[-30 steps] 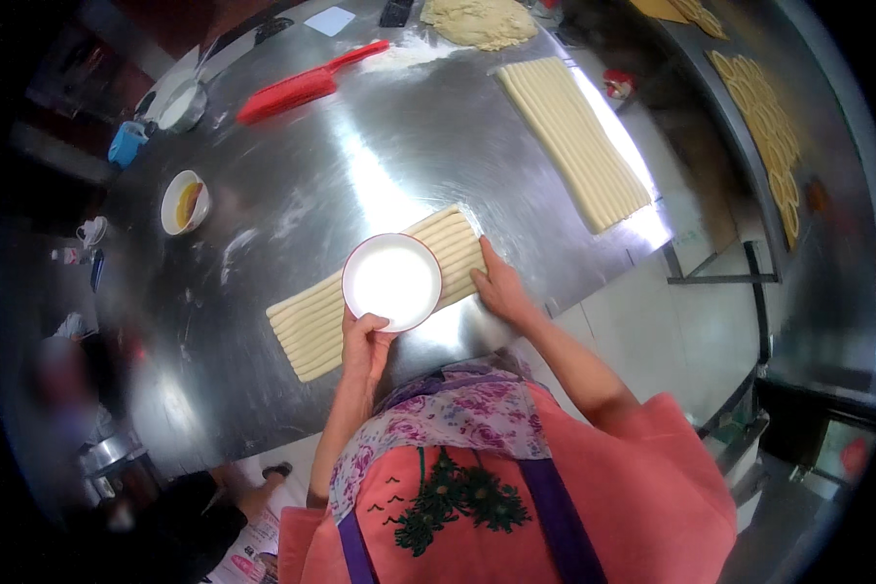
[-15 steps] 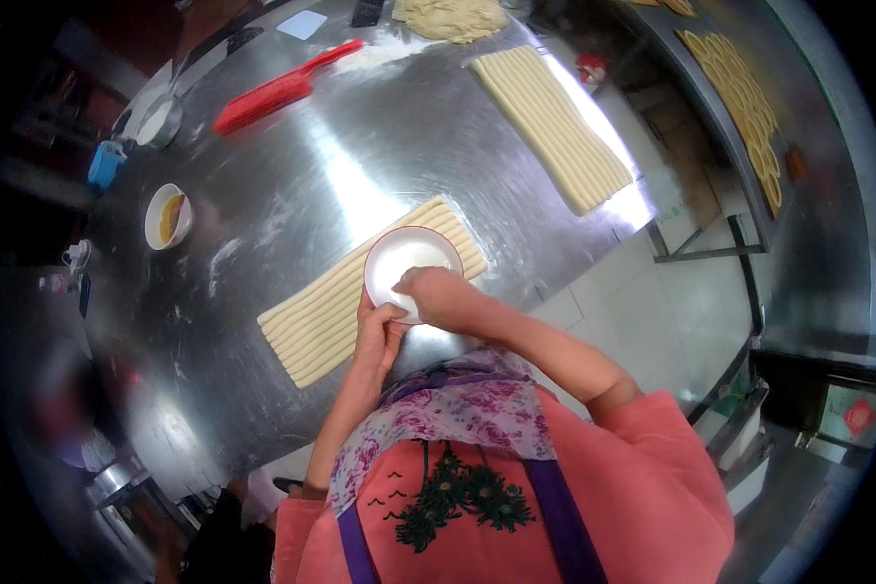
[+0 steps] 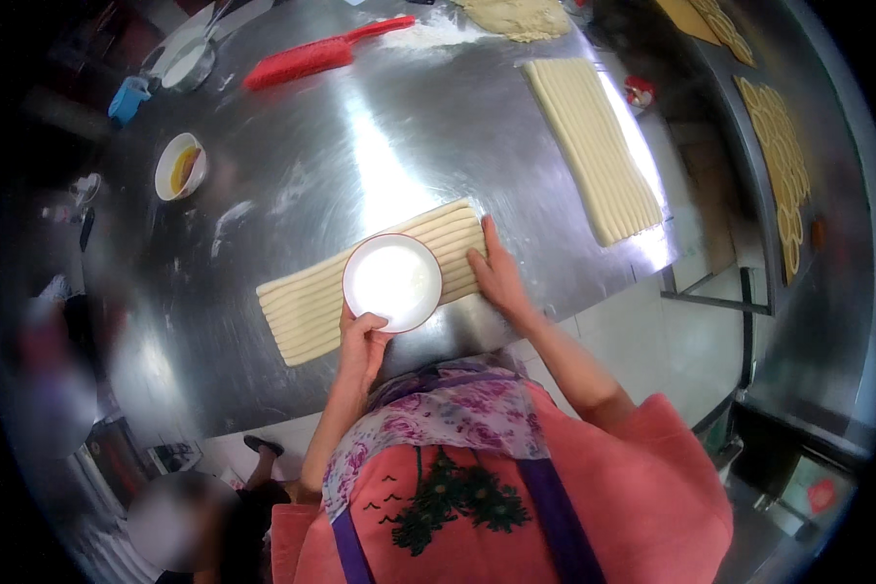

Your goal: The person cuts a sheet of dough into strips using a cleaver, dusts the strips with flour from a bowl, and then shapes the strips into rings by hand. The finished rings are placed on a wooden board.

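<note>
A white bowl point(image 3: 392, 282) with a thin red rim is gripped at its near edge by my left hand point(image 3: 364, 343), thumb over the rim. Its inside looks bright white; I cannot tell what it contains. Beneath the bowl, a row of long pale dough strips point(image 3: 302, 310) lies side by side on the steel table. My right hand point(image 3: 499, 272) is at the right end of these strips, fingers stretched out and holding nothing. Its fingertips are at the dough's edge.
A second batch of dough strips point(image 3: 594, 151) lies at the far right of the steel table point(image 3: 273, 209). A red brush point(image 3: 307, 64), a dough mass point(image 3: 521, 15), and a bowl with yellow liquid point(image 3: 180, 167) are farther off. Shaped dough pieces point(image 3: 774, 146) lie on the right-hand surface.
My right hand has come out of the bowl and moved right to the end of the dough strips, its fingers now stretched. The bowl stays in my left hand, slightly shifted left.
</note>
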Demonstrator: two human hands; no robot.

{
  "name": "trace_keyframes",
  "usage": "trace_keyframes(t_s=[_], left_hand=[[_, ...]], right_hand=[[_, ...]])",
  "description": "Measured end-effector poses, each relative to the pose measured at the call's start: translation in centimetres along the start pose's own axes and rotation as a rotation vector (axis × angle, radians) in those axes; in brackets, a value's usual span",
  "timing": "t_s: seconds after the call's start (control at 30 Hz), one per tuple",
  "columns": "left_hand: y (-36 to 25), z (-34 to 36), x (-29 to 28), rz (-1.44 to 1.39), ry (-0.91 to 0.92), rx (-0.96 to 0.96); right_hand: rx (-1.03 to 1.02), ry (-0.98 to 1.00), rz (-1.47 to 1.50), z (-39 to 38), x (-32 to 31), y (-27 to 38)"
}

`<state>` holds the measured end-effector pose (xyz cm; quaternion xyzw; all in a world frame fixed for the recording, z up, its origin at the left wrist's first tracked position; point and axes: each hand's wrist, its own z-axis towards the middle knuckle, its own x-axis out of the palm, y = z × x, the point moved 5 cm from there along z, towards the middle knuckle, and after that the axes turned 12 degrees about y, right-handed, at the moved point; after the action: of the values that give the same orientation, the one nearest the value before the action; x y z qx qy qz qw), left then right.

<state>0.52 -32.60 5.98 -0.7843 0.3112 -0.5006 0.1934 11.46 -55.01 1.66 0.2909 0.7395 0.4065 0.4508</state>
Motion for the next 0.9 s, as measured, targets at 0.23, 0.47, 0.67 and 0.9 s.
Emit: trace_keyframes(t_s=[0.23,0.47,0.67,0.9], left_hand=[[0.3,-1.4,-1.6,-0.03,-0.071,0.073],[0.1,-1.9,-2.9,-0.066,-0.032,0.127],[-0.9,-3.5,-4.0,-0.085,-0.012,0.144],[-1.9,-6.8,-6.9,-0.04,-0.029,0.199]], right_hand=[[-0.084,0.088,-0.083,5.9,0.2,0.5],[-0.005,0.155,-0.13,-4.8,0.3,-1.2],[0.032,0.139,-0.291,-8.6,0.4,-2.4],[-0.275,0.393,-0.208,-6.9,5.5,16.5]])
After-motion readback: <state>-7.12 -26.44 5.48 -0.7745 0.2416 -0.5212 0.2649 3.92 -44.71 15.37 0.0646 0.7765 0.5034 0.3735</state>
